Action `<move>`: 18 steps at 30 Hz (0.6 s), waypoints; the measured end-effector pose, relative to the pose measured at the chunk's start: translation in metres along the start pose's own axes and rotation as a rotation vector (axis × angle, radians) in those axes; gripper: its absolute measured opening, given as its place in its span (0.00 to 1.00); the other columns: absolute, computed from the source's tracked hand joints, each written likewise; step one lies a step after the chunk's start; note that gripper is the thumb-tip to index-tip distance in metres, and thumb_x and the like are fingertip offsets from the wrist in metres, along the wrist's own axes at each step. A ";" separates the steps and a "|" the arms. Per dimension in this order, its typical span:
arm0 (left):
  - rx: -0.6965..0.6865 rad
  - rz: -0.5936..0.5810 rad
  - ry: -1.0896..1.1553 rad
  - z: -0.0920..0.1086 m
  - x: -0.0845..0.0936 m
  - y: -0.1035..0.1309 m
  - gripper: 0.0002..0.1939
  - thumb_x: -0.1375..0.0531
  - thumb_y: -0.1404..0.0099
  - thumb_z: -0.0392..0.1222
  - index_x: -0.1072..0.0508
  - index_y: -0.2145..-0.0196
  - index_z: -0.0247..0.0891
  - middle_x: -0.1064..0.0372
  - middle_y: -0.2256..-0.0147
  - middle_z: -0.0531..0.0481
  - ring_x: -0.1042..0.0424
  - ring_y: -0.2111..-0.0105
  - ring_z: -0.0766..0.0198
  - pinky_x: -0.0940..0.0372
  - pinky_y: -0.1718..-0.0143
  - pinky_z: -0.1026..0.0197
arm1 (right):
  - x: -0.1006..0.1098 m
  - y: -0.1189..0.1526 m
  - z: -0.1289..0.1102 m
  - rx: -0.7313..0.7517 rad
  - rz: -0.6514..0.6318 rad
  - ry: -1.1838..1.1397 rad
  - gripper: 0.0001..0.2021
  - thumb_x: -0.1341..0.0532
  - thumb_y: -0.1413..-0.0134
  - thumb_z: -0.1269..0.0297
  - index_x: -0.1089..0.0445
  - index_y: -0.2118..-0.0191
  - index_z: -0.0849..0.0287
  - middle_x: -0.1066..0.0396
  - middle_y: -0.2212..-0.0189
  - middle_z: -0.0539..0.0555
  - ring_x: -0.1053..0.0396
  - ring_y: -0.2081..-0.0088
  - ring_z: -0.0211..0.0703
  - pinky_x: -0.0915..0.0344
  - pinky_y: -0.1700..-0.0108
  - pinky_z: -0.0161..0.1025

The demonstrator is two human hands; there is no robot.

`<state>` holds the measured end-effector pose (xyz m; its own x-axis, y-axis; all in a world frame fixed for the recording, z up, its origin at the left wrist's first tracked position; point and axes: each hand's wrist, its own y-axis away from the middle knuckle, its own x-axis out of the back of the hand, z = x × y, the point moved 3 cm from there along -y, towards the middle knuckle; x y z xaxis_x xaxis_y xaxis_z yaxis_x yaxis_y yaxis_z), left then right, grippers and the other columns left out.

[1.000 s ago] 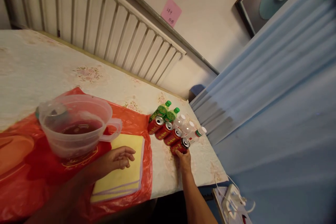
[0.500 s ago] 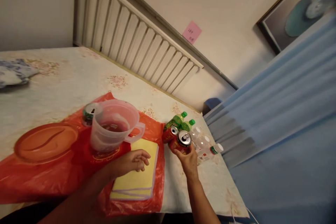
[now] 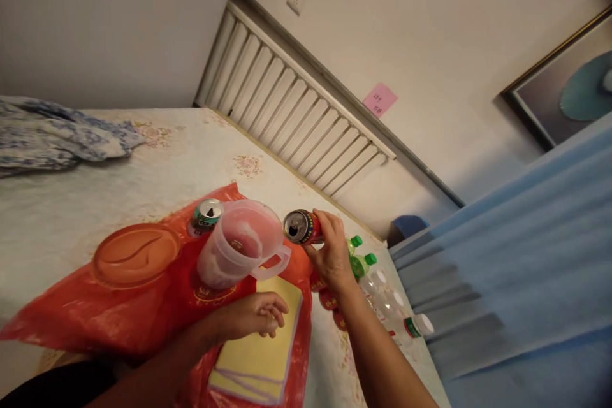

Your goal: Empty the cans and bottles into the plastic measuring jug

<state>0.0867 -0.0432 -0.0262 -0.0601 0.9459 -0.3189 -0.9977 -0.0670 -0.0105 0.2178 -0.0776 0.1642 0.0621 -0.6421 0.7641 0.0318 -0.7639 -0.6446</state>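
My right hand [image 3: 331,254] is wrapped round a red drink can [image 3: 313,228], held up off the table and tilted so its opened top points left, beside the plastic jug. The translucent measuring jug [image 3: 213,261] stands on a red plastic bag [image 3: 157,319], its handle towards the right. Something dark lies inside the jug, only partly visible. My left hand [image 3: 262,315] hovers with loosely curled fingers and holds nothing, over the yellow papers [image 3: 261,360]. Behind the jug is an opened green can [image 3: 205,217]. A round orange lid [image 3: 136,255] lies left of the jug.
Green-capped bottles [image 3: 362,264] and clear white-capped bottles [image 3: 387,299] stand to the right, with red cans [image 3: 327,298] partly hidden behind my right forearm. Patterned cloth [image 3: 62,137] lies far left. A radiator [image 3: 296,115] and blue curtain [image 3: 516,268] border the table.
My right hand has lifted the red can from beside the bottles, moved it left towards the jug and tipped it. The left hand keeps its place over the papers. The view has shifted.
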 end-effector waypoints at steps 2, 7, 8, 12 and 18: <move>-0.008 0.002 0.016 -0.002 0.001 -0.001 0.21 0.36 0.49 0.43 0.30 0.56 0.39 0.28 0.61 0.49 0.29 0.66 0.62 0.38 0.64 0.60 | -0.002 -0.008 -0.005 0.065 -0.030 0.018 0.32 0.36 0.48 0.72 0.40 0.36 0.54 0.34 0.46 0.60 0.36 0.45 0.54 0.37 0.42 0.54; -0.009 0.009 0.042 -0.004 0.000 -0.002 0.21 0.37 0.50 0.41 0.30 0.57 0.38 0.29 0.61 0.49 0.28 0.66 0.62 0.38 0.65 0.59 | 0.000 -0.021 -0.015 0.156 -0.064 0.076 0.31 0.37 0.45 0.71 0.41 0.35 0.55 0.34 0.46 0.62 0.37 0.44 0.57 0.38 0.42 0.58; -0.005 0.015 0.044 -0.003 0.000 -0.001 0.21 0.37 0.51 0.41 0.30 0.57 0.38 0.29 0.62 0.49 0.28 0.66 0.62 0.38 0.65 0.59 | 0.000 -0.023 -0.016 0.167 -0.067 0.089 0.31 0.37 0.45 0.71 0.41 0.35 0.55 0.34 0.45 0.63 0.37 0.44 0.57 0.38 0.42 0.59; -0.007 0.031 0.033 0.003 -0.002 0.000 0.21 0.36 0.52 0.40 0.29 0.58 0.39 0.28 0.62 0.48 0.28 0.66 0.58 0.39 0.65 0.57 | 0.001 -0.028 -0.019 0.216 -0.061 0.144 0.31 0.39 0.44 0.73 0.42 0.35 0.54 0.34 0.45 0.63 0.38 0.43 0.57 0.38 0.41 0.59; -0.035 0.028 0.024 0.006 -0.003 0.002 0.19 0.36 0.50 0.42 0.27 0.58 0.39 0.27 0.62 0.48 0.27 0.66 0.58 0.39 0.65 0.57 | 0.001 -0.034 -0.022 0.281 -0.036 0.214 0.28 0.41 0.41 0.74 0.40 0.36 0.54 0.34 0.46 0.62 0.38 0.43 0.57 0.38 0.41 0.58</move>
<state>0.0850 -0.0447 -0.0198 -0.0870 0.9357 -0.3420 -0.9939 -0.1051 -0.0347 0.1949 -0.0534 0.1872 -0.1534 -0.6367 0.7557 0.3052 -0.7579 -0.5766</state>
